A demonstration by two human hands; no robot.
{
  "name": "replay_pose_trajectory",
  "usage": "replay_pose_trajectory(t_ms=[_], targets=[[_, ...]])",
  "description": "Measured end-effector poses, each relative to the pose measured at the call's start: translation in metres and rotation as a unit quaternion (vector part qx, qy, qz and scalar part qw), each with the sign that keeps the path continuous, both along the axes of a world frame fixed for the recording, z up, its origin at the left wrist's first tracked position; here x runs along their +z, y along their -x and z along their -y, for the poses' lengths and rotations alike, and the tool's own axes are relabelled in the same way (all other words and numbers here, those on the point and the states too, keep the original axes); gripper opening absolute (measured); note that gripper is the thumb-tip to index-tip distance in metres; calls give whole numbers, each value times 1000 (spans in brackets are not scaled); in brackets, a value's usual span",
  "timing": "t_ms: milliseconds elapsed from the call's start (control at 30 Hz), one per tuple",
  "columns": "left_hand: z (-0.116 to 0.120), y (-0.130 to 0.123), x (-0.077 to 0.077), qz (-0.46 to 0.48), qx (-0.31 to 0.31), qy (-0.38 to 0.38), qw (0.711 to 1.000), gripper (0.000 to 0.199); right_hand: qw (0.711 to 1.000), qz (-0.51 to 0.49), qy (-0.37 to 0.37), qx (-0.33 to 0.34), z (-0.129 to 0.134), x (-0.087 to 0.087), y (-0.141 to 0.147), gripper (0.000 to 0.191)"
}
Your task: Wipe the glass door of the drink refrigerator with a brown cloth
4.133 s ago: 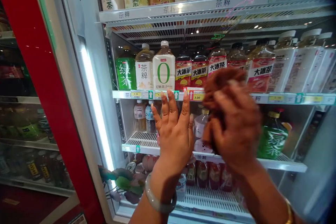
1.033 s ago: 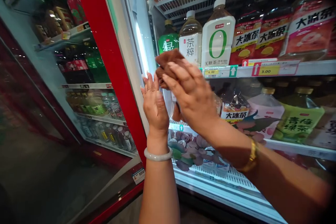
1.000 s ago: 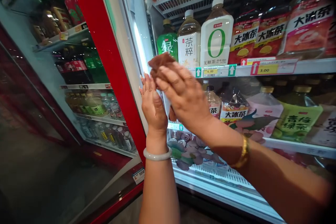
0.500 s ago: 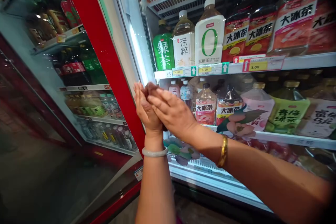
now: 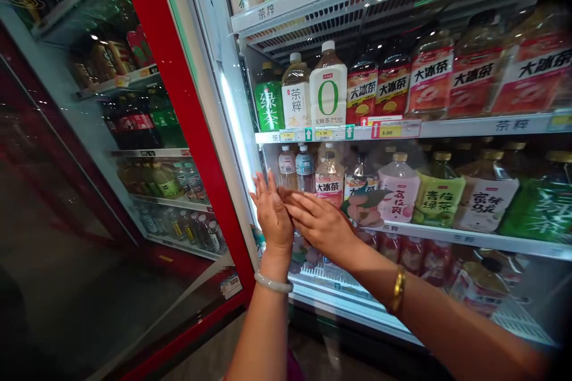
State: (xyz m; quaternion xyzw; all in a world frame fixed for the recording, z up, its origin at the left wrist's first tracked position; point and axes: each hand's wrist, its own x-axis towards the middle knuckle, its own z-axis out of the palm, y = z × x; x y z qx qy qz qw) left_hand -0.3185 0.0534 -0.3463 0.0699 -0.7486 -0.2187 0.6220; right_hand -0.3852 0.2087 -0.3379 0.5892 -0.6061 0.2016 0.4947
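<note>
My left hand (image 5: 273, 214), with a pale bangle on its wrist, is raised with its fingers stretched upward. My right hand (image 5: 319, 220), below which sits a gold bracelet (image 5: 397, 290), reaches across with its fingers extended toward the left palm. No object shows in either hand. Their edges meet or nearly meet; whether the palms touch is hidden. Both are in front of a lit drinks cooler, close to its glass, and contact with the glass cannot be made out. Behind the fingers stand small bottles (image 5: 305, 168) and a peach-coloured tea bottle (image 5: 329, 181).
A red frame (image 5: 196, 113) runs down beside the cooler at the left, with more shelved drinks seen through glass. Large tea bottles (image 5: 328, 86) line the upper shelf (image 5: 469, 126). A flower decal (image 5: 367, 207) lies on the glass.
The cupped hands have come apart somewhat, and their fingers are straighter. The view has shifted, so the shelves appear farther off and more of the top row shows.
</note>
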Motion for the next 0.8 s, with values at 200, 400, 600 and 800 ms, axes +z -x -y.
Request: replay_pose_trajectory(t_ms=[200, 400, 600, 800], targets=[[-28, 11, -27, 29, 2, 18, 999, 65, 994, -11, 108, -28, -53, -2, 12, 43], [-72, 34, -34, 32, -18, 70, 997, 59, 996, -30, 82, -33, -73, -20, 15, 35], [-104, 39, -31, 56, -53, 157, 985, 64, 978, -11, 198, -64, -143, -13, 44, 44], [-140, 56, -35, 47, -57, 147, 986, 61, 975, -1, 190, -114, -152, -23, 38, 43]])
